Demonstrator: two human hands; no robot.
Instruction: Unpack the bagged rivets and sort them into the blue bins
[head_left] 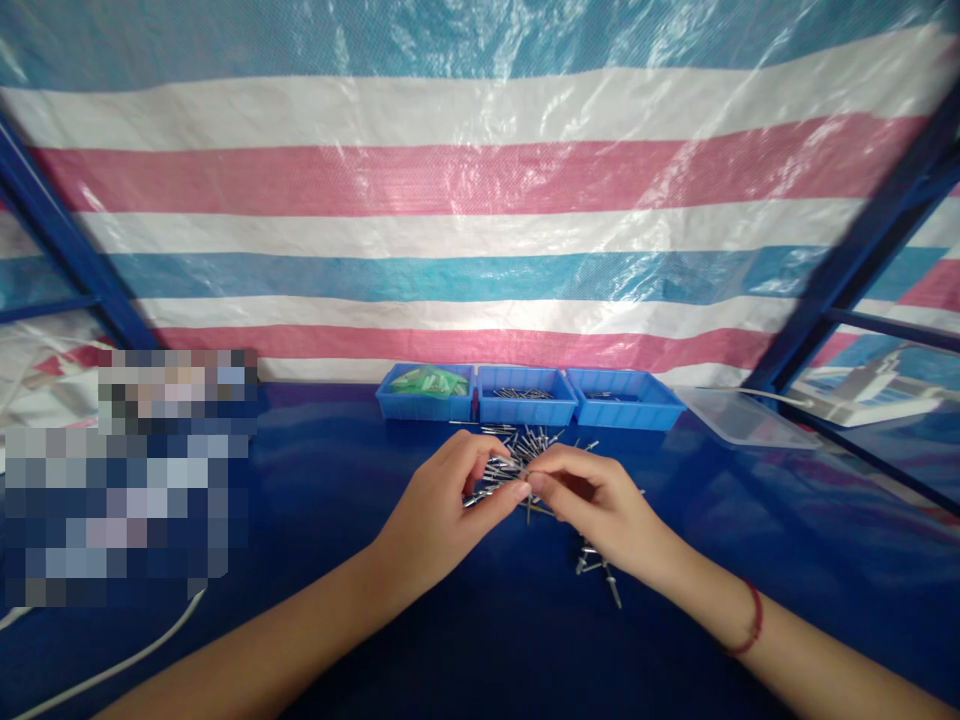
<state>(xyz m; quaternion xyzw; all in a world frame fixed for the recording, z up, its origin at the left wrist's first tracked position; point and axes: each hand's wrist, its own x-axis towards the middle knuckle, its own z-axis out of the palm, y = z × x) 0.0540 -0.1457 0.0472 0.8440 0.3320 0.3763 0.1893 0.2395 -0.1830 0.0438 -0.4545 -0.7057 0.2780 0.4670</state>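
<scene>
My left hand (pixel 442 490) and my right hand (pixel 604 500) meet above a loose pile of metal blind rivets (pixel 536 440). Thumb and fingers of both hands are pinched together at the tips, around what looks like one small blind rivet, mostly covered by the fingertips. Part of the pile shows through the gap between my left thumb and index finger. A few stray rivets (pixel 611 585) lie under and just in front of my right hand, on the dark blue tabletop (pixel 465 640).
Behind the pile stand three blue bins: the left bin (pixel 424 408) holds a green bag, the middle bin (pixel 525 412) rivets, the right bin (pixel 626 412) a few small pieces. A clear plastic lid (pixel 750 418) lies right. A white cable (pixel 135 660) crosses the left; a blurred-out area is beyond.
</scene>
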